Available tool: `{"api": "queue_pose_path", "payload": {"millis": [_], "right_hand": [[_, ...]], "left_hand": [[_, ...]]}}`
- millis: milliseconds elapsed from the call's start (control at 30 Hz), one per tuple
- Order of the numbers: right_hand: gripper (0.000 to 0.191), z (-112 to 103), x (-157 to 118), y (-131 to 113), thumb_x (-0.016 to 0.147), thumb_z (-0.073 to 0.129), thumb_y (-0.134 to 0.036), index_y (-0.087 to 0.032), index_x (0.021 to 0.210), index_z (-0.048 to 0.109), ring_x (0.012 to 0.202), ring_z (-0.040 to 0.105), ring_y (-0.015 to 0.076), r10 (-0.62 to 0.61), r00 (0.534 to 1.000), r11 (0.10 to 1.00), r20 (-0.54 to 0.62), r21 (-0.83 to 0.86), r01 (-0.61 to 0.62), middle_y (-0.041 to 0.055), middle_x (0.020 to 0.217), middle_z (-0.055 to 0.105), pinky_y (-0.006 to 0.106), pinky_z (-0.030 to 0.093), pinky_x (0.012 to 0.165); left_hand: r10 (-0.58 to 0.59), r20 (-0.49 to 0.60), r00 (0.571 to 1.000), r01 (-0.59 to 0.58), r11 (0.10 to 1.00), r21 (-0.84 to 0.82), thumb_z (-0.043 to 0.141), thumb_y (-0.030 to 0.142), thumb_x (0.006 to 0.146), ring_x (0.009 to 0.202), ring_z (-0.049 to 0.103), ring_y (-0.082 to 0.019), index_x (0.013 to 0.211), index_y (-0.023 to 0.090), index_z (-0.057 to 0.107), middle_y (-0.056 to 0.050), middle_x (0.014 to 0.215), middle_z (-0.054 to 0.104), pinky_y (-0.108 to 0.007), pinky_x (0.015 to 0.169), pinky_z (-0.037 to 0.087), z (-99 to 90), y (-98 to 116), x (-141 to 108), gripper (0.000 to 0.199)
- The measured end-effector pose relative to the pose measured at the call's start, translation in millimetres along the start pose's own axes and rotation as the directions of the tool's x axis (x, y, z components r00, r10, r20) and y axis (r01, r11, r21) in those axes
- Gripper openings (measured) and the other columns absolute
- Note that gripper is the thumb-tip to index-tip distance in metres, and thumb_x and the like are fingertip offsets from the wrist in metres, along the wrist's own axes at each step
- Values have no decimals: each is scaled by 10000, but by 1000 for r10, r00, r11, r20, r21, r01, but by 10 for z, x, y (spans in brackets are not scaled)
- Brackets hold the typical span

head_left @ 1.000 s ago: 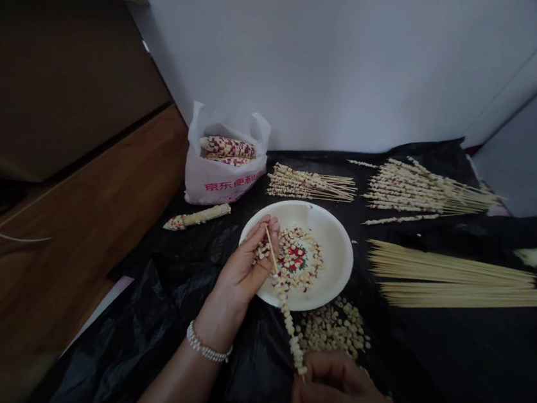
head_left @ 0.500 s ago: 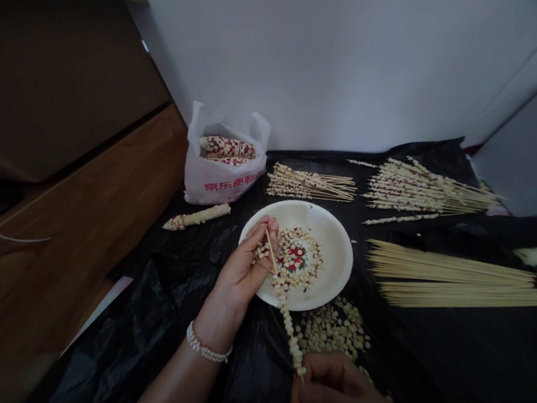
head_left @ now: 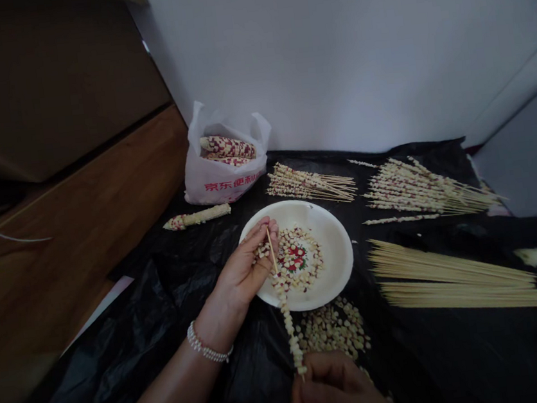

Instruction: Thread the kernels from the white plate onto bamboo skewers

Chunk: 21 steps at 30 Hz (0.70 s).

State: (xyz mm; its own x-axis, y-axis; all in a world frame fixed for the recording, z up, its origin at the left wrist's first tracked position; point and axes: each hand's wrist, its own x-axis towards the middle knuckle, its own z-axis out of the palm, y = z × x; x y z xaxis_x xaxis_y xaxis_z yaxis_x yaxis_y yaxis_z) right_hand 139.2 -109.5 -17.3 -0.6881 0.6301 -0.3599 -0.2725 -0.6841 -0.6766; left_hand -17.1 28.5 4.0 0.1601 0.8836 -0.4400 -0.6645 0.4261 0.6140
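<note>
My right hand [head_left: 340,384] is closed around the lower end of a thin wooden skewer [head_left: 273,253], which slants up and away over the bowl. Corn kernels [head_left: 290,328] are threaded along its middle, while the upper stretch is bare. At the tip, my left hand [head_left: 248,259], with a beaded bracelet on its wrist, has its fingers curled together. What those fingers pinch is hidden; kernels show between thumb and fingers. Beneath lies a white bowl [head_left: 336,265] with loose white and purple kernels [head_left: 312,267] in it.
A pile of kernels [head_left: 336,329] lies before the bowl. Behind stands a plastic bag [head_left: 198,180] of corn cobs, with a mostly stripped cob [head_left: 202,216] nearby. Filled skewers [head_left: 309,180] lie in two groups, the larger bundle [head_left: 407,189] right of bare skewers [head_left: 446,278] on black plastic sheeting [head_left: 168,342].
Almost nothing differs. Both hands and the skewer keep nearly the same position, with only a very slight shift of the right hand.
</note>
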Motion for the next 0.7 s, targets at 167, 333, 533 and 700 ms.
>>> {"api": "queue_pose_path", "payload": {"millis": [167,333,533,700], "right_hand": [[387,-4,-3,11,751,684,-537,-150,746,683,420,425,24,0,1000,1000,-21,21,0,-32,537,571,167,286,434],[376,1,8,61,763,673,-532,-157,739,656,388,399,23,-33,998,998,-52,48,36,-43,497,556,168,275,415],[382,-42,80,139,772,645,-551,-171,734,633,326,333,23,-120,991,991,-52,59,123,-69,429,505,161,203,350],[367,-63,101,138,772,652,-534,-172,718,634,321,328,23,-109,993,992,-37,67,111,-72,414,490,158,198,344]], "left_hand": [[8,-129,992,-13,999,-42,594,44,798,1107,606,-165,1020,197,673,-49,1107,691,-209,866,516,128,-3,-35,281],[11,-158,987,-21,998,-64,594,34,800,910,659,-103,972,156,676,-60,1051,700,-150,797,516,185,-19,-29,226],[-73,-109,991,50,978,-203,527,29,843,687,666,-89,1095,139,635,-39,850,710,-143,619,537,171,28,-18,295],[-127,-23,992,109,920,-376,483,143,905,660,674,-126,1134,127,608,-61,809,709,-210,616,564,124,50,15,262]]}}
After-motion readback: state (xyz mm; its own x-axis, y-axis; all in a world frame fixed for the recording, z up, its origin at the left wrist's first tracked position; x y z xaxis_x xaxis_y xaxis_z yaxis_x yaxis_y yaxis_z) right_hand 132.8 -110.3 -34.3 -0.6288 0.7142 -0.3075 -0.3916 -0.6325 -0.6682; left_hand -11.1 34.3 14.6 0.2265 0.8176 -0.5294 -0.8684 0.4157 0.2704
